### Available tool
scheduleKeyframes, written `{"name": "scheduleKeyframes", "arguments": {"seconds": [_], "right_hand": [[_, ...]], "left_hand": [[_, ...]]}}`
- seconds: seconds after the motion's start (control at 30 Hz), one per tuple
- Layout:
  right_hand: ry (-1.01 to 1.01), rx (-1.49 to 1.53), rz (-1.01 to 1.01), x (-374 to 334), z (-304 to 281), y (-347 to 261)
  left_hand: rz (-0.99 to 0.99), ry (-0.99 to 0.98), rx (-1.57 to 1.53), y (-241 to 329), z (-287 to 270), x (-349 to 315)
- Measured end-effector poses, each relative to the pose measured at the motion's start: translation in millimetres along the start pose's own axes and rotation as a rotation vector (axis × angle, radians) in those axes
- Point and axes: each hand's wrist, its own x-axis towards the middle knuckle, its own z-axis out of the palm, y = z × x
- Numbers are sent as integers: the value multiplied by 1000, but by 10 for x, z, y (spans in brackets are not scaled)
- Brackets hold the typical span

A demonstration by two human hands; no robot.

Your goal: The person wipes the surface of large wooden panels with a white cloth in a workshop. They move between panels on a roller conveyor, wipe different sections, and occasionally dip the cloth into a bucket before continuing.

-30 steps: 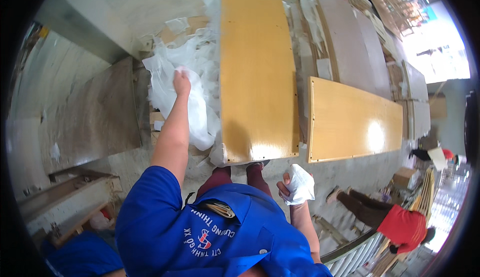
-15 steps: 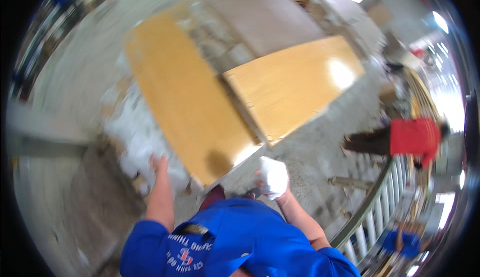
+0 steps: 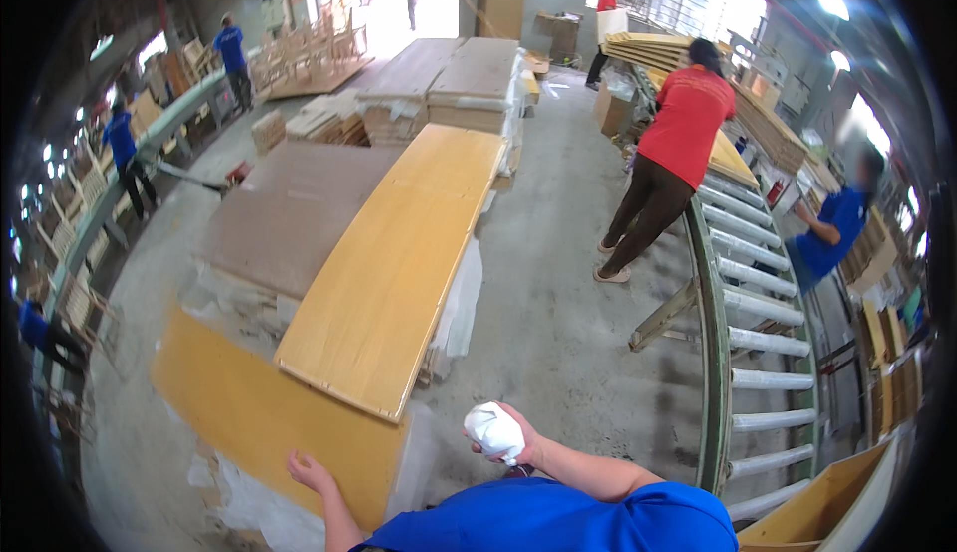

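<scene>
A crumpled white cloth [image 3: 493, 431] is bunched up in my right hand [image 3: 525, 432], whose fingers wrap round it in front of my body. My left hand [image 3: 312, 475] is loosely open with nothing in it, over or near a yellow wood panel [image 3: 264, 387]; I cannot tell whether it touches. A second long yellow panel [image 3: 399, 263] lies at an angle ahead, its near end overlapping the first one. White wrapping sheets [image 3: 254, 507] stick out below the nearer panel.
Brown board stacks [image 3: 289, 203] stand beyond the panels. On the right runs a roller conveyor [image 3: 763, 333] with a green rail. A person in a red shirt [image 3: 688, 118] leans over it; a person in blue [image 3: 842, 228] stands on its far side. Another conveyor [image 3: 179, 128] lies far left.
My view has swung up and to the right, bringing the conveyor and the person in red closer to the middle. My right hand still holds the white cloth; my left stays open.
</scene>
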Motion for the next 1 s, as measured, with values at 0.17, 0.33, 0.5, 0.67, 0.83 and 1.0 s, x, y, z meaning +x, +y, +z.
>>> {"name": "scheduleKeyframes", "arguments": {"seconds": [0.17, 0.33, 0.5, 0.67, 0.83, 1.0], "right_hand": [[21, -17, -239, -884, -142, -786], [-28, 78, -465, -1613, -189, -1222], [-6, 136, -576, -1894, -350, -1670], [31, 78, -591, -1745, -351, -2446], [54, -32, -637, -1375, -11, -3474], [531, 262, -900, -991, 387, -4380]], "left_hand": [[212, -394, -376, 1242, 653, -659], [243, -1118, -802, 2491, 1302, -1476], [550, -1597, -879, 4107, 1437, -1787], [1151, -1573, -1287, 5834, 906, -1278], [1724, -1443, -1775, 7318, 451, -569], [1892, -1729, -1950, 8366, 716, -408]]}}
